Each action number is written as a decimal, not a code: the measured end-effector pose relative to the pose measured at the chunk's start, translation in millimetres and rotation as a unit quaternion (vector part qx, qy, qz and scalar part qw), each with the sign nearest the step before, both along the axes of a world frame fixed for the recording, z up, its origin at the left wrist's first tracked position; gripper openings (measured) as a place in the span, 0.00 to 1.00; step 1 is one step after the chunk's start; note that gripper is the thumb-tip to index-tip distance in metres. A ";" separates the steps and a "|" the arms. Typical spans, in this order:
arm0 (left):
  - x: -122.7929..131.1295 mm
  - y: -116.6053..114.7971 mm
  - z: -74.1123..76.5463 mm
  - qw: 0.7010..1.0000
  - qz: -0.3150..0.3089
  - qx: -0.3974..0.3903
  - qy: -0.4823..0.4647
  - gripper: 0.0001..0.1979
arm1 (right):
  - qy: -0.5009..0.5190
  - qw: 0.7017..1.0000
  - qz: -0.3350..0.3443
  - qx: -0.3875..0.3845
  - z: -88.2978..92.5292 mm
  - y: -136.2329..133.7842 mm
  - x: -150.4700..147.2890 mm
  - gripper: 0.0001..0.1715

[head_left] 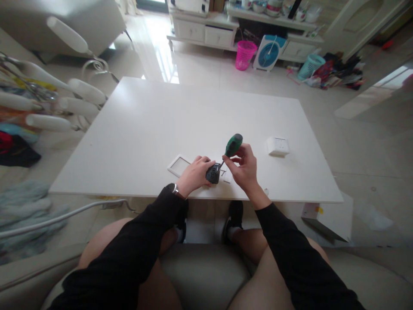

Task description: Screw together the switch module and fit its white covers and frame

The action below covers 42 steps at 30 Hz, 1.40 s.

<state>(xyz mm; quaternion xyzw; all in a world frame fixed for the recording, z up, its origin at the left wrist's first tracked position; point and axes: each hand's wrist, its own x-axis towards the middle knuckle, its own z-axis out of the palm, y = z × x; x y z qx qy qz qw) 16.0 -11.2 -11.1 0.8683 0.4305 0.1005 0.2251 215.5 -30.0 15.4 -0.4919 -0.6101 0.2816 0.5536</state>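
A green-and-black handled screwdriver [233, 145] slants down in my right hand [244, 167], whose fingers pinch it around the lower handle and shaft. Its tip meets the black back of a wall socket module [213, 173]. My left hand [196, 173] grips that module from its left side, close above the table. Just left of it lies a white rectangular frame [178, 165], partly hidden by my left hand. A screw [223, 174] and a white piece [226, 176] rest between my hands, the latter partly covered.
The white table [180, 116] has its near edge just below my hands. A white wall socket on a box [278, 146] stands to the right, and a small clear round thing [266, 191] sits near the front edge. White chair-like spindles [85, 90] rise beyond the left edge.
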 end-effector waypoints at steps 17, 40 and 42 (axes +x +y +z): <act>0.6 -1.2 1.9 1.000 0.002 -0.001 -0.009 0.27 | -0.039 0.999 0.037 0.000 -2.1 -2.8 -1.3 0.21; -0.8 1.0 -4.0 0.999 -0.014 -0.038 0.008 0.25 | -0.084 0.995 0.057 -0.011 -3.2 -1.9 -5.5 0.22; -0.7 0.8 -3.1 0.999 -0.013 -0.040 0.011 0.26 | -0.083 0.995 0.057 -0.009 -4.0 -1.6 -5.3 0.22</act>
